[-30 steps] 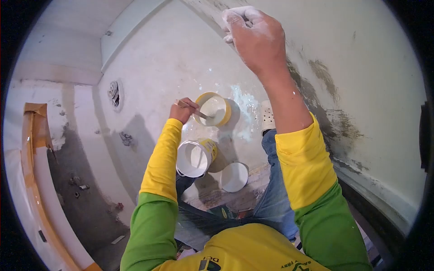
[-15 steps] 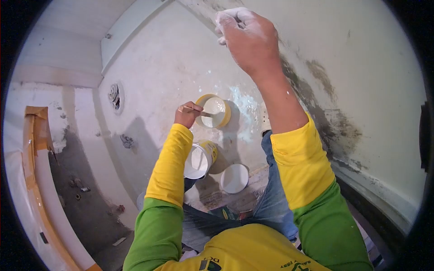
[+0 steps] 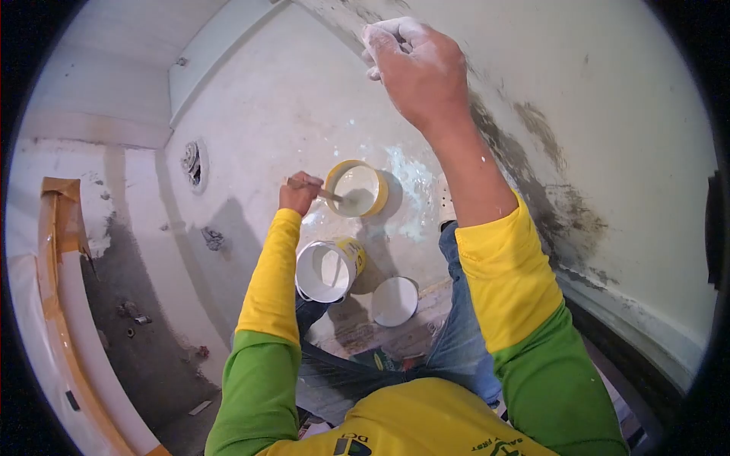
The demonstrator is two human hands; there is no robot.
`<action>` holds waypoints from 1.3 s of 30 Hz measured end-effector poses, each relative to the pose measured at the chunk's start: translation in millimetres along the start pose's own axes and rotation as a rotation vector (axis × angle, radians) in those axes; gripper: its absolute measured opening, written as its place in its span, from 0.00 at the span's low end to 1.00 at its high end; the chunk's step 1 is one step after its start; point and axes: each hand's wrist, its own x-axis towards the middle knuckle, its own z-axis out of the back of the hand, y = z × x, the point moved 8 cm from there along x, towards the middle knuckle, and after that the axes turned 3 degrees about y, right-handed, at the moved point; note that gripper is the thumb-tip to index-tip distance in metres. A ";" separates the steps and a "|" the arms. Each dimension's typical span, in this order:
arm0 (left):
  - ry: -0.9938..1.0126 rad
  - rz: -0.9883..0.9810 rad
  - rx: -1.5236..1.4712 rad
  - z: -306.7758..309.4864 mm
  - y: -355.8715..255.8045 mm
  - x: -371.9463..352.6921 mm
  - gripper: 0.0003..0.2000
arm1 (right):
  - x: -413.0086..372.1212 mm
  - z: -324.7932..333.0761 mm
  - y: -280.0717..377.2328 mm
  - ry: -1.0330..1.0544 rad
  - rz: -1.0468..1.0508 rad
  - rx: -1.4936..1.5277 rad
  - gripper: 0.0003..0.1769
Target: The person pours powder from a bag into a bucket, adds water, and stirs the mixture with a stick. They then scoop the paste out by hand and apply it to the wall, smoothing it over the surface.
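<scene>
My left hand (image 3: 302,193) is closed around the handle of a paintbrush (image 3: 331,196). The brush end dips into pale liquid in a round yellow tub (image 3: 382,190); its bristles are mostly hidden. Below that hand stands a white bucket (image 3: 304,266) with yellow on its side, holding some white material. A round white lid (image 3: 395,302) lies beside the bucket. My right hand (image 3: 418,64) is raised near the wall, its fingers curled and coated in white powder. Whether anything is inside those fingers cannot be seen.
A wall (image 3: 631,152) with dark smears rises on the right. Pale blue splashes (image 3: 411,178) mark the floor by the tub. At far left runs a taped, plastic-covered edge (image 3: 57,251). A light perforated shoe (image 3: 445,201) shows near my right forearm.
My left hand has shifted left and slightly down, and the paintbrush has moved left within the tub. The bucket shows more of its opening. My right hand has hardly moved.
</scene>
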 end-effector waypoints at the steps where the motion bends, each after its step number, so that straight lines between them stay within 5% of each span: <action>1: -0.064 -0.061 -0.139 -2.7 -5.3 4.5 0.05 | -0.4 -0.4 0.6 -0.004 0.010 -0.002 0.15; 3: -0.183 -0.158 -0.268 -25.1 -29.4 0.4 0.04 | -0.4 -3.0 2.3 -0.009 0.022 -0.001 0.15; 6: 0.039 -0.348 -0.322 -65.4 -59.8 -22.4 0.06 | 1.7 -3.9 -0.9 -0.012 -0.005 0.019 0.15; 9: 0.225 -0.194 -0.283 -44.8 -25.2 3.5 0.07 | -0.9 -2.5 2.6 0.000 0.020 0.024 0.15; 12: 0.024 -0.074 -0.110 -21.0 -51.9 8.1 0.08 | 2.0 -2.8 0.9 -0.002 -0.002 0.001 0.15; 13: -0.018 -0.216 -0.219 -33.3 -41.8 19.8 0.08 | 2.3 -3.3 2.0 -0.001 -0.006 0.006 0.14; 14: -0.058 -0.155 -0.241 -42.2 -52.4 10.3 0.08 | 1.8 -3.8 1.7 0.000 -0.012 0.013 0.14; 16: -0.062 -0.377 0.011 -48.4 -81.4 -22.3 0.07 | 0.8 -5.1 2.2 -0.004 0.002 0.038 0.14; 17: -0.058 -0.377 0.013 -48.7 -65.1 -23.5 0.07 | 1.1 -4.1 2.4 -0.010 0.018 0.060 0.14; 19: 0.192 -0.293 -0.441 -46.9 -19.0 -18.4 0.06 | -0.3 -0.9 0.7 -0.012 -0.004 0.064 0.14; 22: 0.017 -0.040 -0.054 -10.2 -22.9 -2.3 0.05 | 0.4 -1.1 0.7 -0.003 -0.019 0.048 0.14; 26: -0.115 -0.228 -0.386 -41.1 -51.2 -11.0 0.03 | 0.0 0.5 3.6 -0.010 -0.008 0.006 0.14; 28: 0.113 -0.396 -0.280 -69.4 -58.9 -20.0 0.03 | -0.2 2.6 3.2 -0.020 -0.009 0.016 0.14; 29: 0.231 -0.429 -0.511 -66.2 -57.6 -22.3 0.04 | -0.8 3.2 3.6 -0.024 -0.006 0.031 0.15; 30: 0.232 -0.428 -0.510 -51.7 -53.1 -19.4 0.04 | -1.6 3.7 1.9 -0.025 -0.007 0.032 0.15; 32: 0.091 -0.036 -0.069 -20.1 -34.0 2.3 0.05 | 1.6 4.5 0.1 -0.022 -0.014 0.008 0.16; 34: -0.004 -0.018 -0.063 -24.4 -36.6 4.3 0.07 | 1.5 5.4 0.4 -0.019 -0.023 0.010 0.16; 36: -0.022 -0.322 -0.349 -51.5 -51.0 -1.8 0.07 | 1.2 4.7 1.0 -0.014 -0.033 0.015 0.16; 39: 0.195 -0.227 -0.434 -65.7 -51.6 -19.4 0.07 | 1.0 5.3 2.1 -0.021 -0.004 -0.024 0.16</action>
